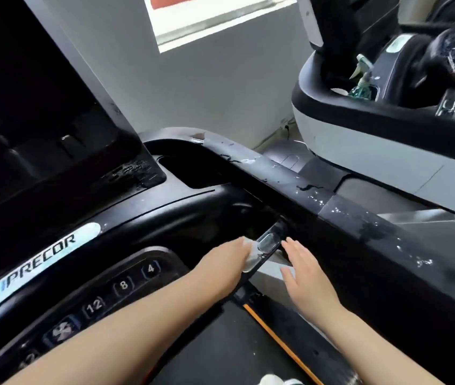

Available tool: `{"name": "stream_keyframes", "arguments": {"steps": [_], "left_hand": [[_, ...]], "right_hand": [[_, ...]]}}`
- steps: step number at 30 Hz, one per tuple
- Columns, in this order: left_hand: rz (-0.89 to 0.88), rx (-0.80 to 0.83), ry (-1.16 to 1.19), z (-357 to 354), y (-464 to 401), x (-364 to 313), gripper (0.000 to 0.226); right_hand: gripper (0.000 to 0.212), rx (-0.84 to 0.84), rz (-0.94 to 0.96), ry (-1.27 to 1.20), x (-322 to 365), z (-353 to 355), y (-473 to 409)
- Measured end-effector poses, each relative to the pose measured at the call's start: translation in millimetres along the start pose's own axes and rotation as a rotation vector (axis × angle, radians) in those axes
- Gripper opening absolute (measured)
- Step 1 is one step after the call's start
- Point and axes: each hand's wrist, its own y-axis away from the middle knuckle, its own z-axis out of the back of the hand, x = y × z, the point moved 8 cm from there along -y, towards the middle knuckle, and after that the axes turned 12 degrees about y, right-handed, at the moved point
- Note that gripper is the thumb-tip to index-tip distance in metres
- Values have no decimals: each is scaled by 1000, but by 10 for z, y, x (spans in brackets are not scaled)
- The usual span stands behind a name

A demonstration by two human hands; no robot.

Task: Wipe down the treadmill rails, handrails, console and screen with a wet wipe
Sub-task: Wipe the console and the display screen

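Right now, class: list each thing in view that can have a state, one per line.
Left hand: pressing the wet wipe on the handgrip.
Right hand: open, holding nothing.
Wet wipe: crumpled under the fingers.
Screen: dark.
Handrail: spotted with droplets.

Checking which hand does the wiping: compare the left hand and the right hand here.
The left hand presses a wet wipe against the short handlebar; the right hand holds nothing. The left hand lies left of the bar; the right hand hovers to its right, fingers spread. Both are bare, palms down.
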Motion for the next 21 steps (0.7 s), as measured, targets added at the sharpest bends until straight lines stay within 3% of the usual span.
{"name": "stream_keyframes", "arguments": {"steps": [2, 4, 7, 9, 13, 16, 18, 21], "left_hand": [[27, -48, 71, -149, 61, -1, 35], [-32, -203, -119, -132, 45, -121, 42], [-56, -194, -195, -107, -88, -367, 58], [6, -125, -216, -151, -280, -435, 54], [-66, -92, -362, -275, -568, -563, 44], [-91, -117, -546, -323, -584, -586, 58], [-124, -52, -652, -435, -580, -549, 65], [-193, -75, -594, -402, -552, -581, 65]], "right_hand": [[50, 30, 46, -19, -23, -18, -61], [50, 41, 76, -53, -66, -8, -105], [50, 55, 111, -92, -126, 17, -140], [52, 59, 133, -112, -160, 20, -144], [57, 24, 131, -190, -196, 46, -108], [55, -22, 141, -234, -195, 80, -100], [57, -47, 170, -232, -194, 103, -110], [56, -30, 176, -201, -203, 90, -137]]}}
